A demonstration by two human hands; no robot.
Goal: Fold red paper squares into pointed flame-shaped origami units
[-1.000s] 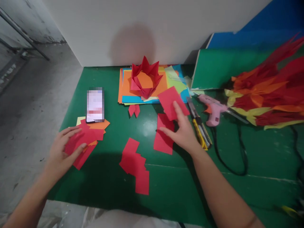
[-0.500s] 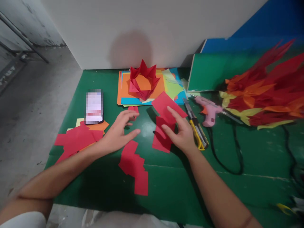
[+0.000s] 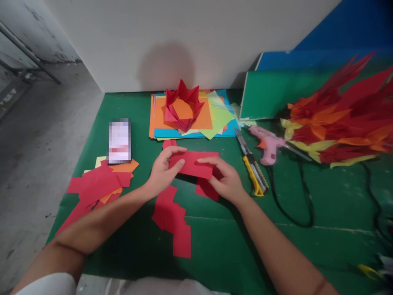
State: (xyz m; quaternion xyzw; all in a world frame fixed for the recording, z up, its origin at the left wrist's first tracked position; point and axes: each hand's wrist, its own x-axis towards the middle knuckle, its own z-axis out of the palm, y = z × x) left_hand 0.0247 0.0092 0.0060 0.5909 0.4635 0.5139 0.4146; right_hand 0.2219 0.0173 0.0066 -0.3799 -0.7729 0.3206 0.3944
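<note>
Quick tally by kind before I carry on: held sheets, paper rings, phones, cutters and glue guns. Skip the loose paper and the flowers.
Held red sheet: 1
Red paper ring: 1
Phone: 1
Cutter: 1
Glue gun: 1
Total: 5

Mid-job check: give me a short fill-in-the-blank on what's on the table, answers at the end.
1. The sheet held by the left hand and right hand is coloured ____.
2. The glue gun's body is coloured ____.
3. The phone lies nearer the ____ hand.
4. Paper showing through the folded ring is coloured ____.

Missing words: red; pink; left; orange.
</note>
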